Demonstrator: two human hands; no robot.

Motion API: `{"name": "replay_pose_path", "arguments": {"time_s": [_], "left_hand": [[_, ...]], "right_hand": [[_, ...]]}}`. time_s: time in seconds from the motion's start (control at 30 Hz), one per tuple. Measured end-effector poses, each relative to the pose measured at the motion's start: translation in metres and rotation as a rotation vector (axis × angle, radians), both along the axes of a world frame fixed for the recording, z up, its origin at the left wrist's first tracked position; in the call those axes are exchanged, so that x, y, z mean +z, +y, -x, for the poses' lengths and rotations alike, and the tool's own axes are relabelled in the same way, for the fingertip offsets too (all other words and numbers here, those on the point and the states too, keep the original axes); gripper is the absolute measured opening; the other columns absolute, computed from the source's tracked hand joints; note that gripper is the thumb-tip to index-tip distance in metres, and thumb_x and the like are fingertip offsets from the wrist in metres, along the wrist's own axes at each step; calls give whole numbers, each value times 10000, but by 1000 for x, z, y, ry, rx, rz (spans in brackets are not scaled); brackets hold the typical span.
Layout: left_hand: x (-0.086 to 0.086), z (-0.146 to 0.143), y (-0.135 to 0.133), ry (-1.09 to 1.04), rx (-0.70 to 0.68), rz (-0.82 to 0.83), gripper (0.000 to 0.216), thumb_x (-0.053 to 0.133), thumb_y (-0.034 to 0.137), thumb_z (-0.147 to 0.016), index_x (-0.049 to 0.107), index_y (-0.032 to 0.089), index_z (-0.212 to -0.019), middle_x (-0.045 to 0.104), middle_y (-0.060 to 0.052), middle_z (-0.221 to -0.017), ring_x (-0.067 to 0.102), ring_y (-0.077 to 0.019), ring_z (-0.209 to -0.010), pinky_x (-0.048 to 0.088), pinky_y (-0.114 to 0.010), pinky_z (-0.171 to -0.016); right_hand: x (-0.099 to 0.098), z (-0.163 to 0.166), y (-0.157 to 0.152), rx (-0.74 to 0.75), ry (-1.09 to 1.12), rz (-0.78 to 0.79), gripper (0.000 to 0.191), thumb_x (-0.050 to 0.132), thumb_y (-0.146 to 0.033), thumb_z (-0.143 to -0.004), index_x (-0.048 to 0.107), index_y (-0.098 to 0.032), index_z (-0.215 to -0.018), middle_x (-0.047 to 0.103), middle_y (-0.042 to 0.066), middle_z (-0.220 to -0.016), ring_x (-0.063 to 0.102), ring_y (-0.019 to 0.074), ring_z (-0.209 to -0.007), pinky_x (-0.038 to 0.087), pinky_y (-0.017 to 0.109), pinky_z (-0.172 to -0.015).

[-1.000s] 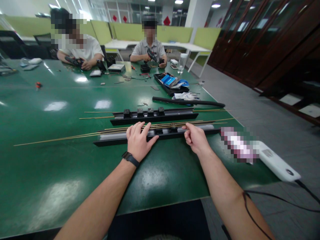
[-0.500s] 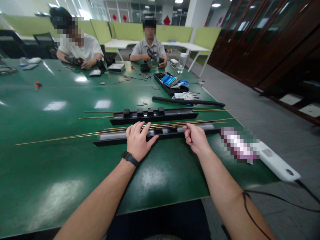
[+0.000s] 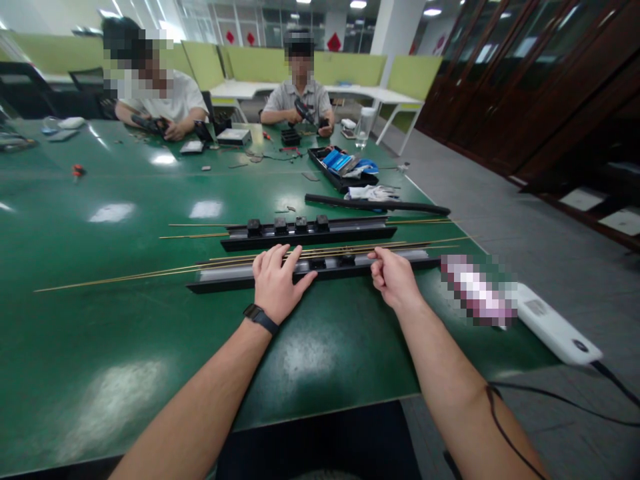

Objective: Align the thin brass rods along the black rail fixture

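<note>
Fingers spread, my left hand rests open over the nearer black channel, which has a pale inner face. Several thin brass-coloured rods lie lengthwise along this channel and stick out past its left end. Further right, my right hand is closed in a pinch at the rods; its fingertips partly hide what they grip. Between the hands, small black blocks sit in the channel. Just behind lies a second black channel, carrying several black blocks and thin rods.
A black tube and white gloves lie beyond the channels, near a black tray of blue items. A white device with a cable is at the right table edge. Two people sit across the green table.
</note>
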State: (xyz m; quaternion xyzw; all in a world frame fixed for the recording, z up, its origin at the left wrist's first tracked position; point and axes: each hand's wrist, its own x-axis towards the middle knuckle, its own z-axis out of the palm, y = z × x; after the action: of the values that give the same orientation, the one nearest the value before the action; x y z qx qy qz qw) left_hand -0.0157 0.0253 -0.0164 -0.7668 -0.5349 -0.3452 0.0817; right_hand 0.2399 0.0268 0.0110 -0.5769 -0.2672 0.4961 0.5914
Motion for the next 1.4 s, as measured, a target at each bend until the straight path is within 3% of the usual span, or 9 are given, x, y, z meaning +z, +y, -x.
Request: {"name": "replay_pose_path", "arguments": {"time_s": [0.2, 0.57, 1.4], "left_hand": [[0, 0, 0, 4, 3, -11, 553, 650, 562, -917, 628, 239, -1365, 637, -138, -1375, 533, -324, -1341, 313, -505, -1150], [0, 0, 0, -18, -8, 13, 550, 652, 550, -912, 626, 251, -1373, 627, -141, -1390, 517, -333, -1358, 303, -514, -1162], [1, 0, -1, -5, -1, 15, 545, 645, 554, -917, 627, 246, -1366, 630, -138, -1391, 521, -332, -1353, 304, -515, -1160]], "right_hand": [[-5, 1, 0, 92, -18, -18, 250, 670, -392, -872, 647, -148, -823, 519, -34, -435, 310, 56, -283, 158, 168, -292], [-2, -2, 0, 20, 10, -18, 181, 617, -308, -876, 641, -149, -793, 503, -41, -427, 316, 61, -286, 160, 169, -286], [-1, 0, -1, 26, -33, -21, 203, 655, -355, -851, 631, -157, -811, 502, -47, -422, 302, 54, -286, 159, 166, -295]]}}
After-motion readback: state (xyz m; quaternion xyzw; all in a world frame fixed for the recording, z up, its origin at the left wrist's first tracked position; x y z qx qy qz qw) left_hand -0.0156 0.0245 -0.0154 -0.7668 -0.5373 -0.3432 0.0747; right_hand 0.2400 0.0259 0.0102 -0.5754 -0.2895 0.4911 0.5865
